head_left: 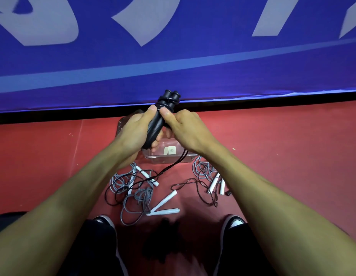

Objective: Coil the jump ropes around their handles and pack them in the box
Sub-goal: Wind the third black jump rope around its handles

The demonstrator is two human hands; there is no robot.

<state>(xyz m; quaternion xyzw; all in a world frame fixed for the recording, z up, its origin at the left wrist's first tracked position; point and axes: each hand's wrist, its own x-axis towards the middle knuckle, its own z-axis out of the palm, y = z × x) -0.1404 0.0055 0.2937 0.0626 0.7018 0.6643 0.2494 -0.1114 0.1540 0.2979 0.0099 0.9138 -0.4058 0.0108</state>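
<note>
My left hand [134, 129] grips the two black handles [160, 118] of a black jump rope, held side by side and pointing away from me. A few turns of black cord wrap their far end. My right hand [184, 125] pinches the cord against the handles near those turns. The loose black rope [173, 166] hangs from under my right hand to the red floor. Under my hands stands a clear plastic box [169, 156], partly hidden. Grey ropes with white handles lie loose on the floor at left [137, 188] and right [210, 176].
A blue banner [173, 56] with white lettering stands close behind the box. My two shoes [105, 222] and dark trouser legs frame the near floor. A dark blurred shape lies between my feet. A small black piece [228, 193] lies by the right rope bundle.
</note>
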